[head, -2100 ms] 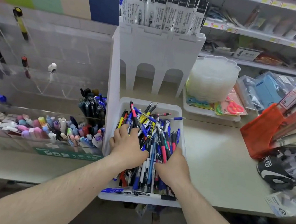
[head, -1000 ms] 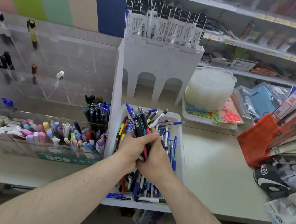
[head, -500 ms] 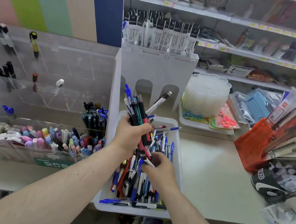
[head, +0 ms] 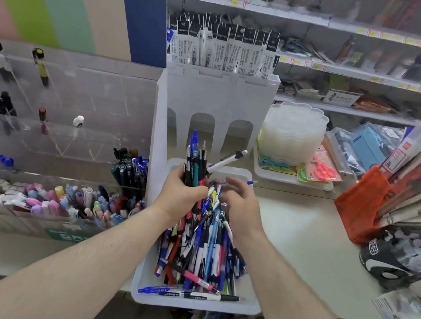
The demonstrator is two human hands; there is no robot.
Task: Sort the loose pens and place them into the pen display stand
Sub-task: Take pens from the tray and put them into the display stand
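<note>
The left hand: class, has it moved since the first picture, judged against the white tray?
Yes. The left hand has risen from the pile toward the white tray's far end, gripping a pen bundle.

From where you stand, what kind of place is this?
Most likely a stationery shop: yellow price tags line the metal shelves, packaged black-and-white refills fill a white stand, and a clear acrylic pen display stand adjoins a white tray of loose pens.

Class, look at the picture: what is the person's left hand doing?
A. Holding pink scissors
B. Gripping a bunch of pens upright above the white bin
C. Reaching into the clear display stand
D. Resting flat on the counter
B: the left hand has its fingers curled round a bunch of pens standing upright over the white bin.
</note>
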